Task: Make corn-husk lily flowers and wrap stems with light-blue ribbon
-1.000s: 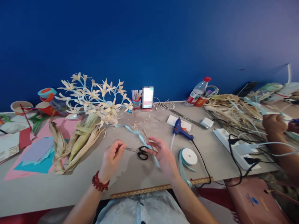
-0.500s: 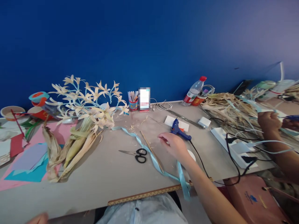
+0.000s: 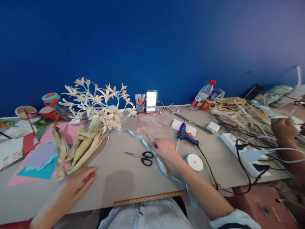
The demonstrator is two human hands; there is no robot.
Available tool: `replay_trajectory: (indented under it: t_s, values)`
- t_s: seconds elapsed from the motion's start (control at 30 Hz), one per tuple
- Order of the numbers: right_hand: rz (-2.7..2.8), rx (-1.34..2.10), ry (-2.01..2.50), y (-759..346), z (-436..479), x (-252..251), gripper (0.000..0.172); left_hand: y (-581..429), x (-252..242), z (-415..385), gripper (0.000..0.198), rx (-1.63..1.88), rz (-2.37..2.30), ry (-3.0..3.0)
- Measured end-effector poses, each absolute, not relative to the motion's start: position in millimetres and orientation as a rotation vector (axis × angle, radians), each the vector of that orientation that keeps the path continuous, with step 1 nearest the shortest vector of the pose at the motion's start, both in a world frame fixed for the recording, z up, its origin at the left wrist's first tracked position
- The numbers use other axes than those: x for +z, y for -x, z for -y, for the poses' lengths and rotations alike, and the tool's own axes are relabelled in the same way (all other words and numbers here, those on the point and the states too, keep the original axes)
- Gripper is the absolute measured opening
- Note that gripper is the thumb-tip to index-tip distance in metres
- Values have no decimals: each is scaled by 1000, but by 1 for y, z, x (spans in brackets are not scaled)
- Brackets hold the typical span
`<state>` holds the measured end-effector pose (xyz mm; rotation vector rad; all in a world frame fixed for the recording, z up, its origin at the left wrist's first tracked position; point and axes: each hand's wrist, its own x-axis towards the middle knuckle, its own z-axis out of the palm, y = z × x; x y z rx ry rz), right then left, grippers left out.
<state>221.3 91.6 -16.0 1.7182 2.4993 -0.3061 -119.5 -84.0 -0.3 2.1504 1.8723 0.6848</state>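
My right hand (image 3: pixel 165 148) rests on the table with its fingers curled on a thin wooden stick (image 3: pixel 150 138) that lies along a light blue ribbon (image 3: pixel 140 139). Black-handled scissors (image 3: pixel 143 157) lie just left of it, untouched. My left hand (image 3: pixel 77 182) hovers low over the table's near left part, fingers stretched out and blurred, close to a bundle of dried corn husks (image 3: pixel 81 148). A ribbon spool (image 3: pixel 194 162) and a blue glue gun (image 3: pixel 184 134) lie to the right of my right hand.
Husk flowers (image 3: pixel 100 105) stand at the back left above coloured paper sheets (image 3: pixel 40 157). A pen cup (image 3: pixel 139 105), a phone (image 3: pixel 151 101) and a water bottle (image 3: pixel 202 94) line the wall. Another person's hand (image 3: pixel 284 128) works over husks and cables at the right.
My right hand reached toward the glue gun, then came back onto the stick. My left hand let go of the scissors, dropped out of view, and is back near the husks.
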Motion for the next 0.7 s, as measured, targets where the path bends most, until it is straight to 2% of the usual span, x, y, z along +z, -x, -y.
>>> replay_trajectory:
  t_s: [0.07, 0.2, 0.27, 0.3, 0.43, 0.57, 0.7]
  values:
    - [-2479, -307, -1738, -220, -96, -16, 20, 87, 8, 37, 21, 536, -1602, -2405]
    - [-2463, -283, -1773, -228, -110, -10, 22, 7, -1, -52, 31, 496, -1192, -2721]
    - [-2431, -240, -1810, -236, -119, -5, 24, -19, -13, -79, 36, 410, -1171, -2844]
    - [-2410, -216, -1829, -240, -124, -3, 24, -26, -19, -88, 31, 391, -1178, -2888]
    - [-2357, -123, -1894, -256, -135, 2, 25, -28, -29, -93, 16, 389, -1154, -2939]
    - [-2460, -90, -1809, -247, -139, 1, 29, -17, -27, -68, 17, 431, -1163, -2938]
    - [-2677, -139, -1501, -205, -154, -1, 26, -8, -31, -43, 17, 491, -1208, -2878]
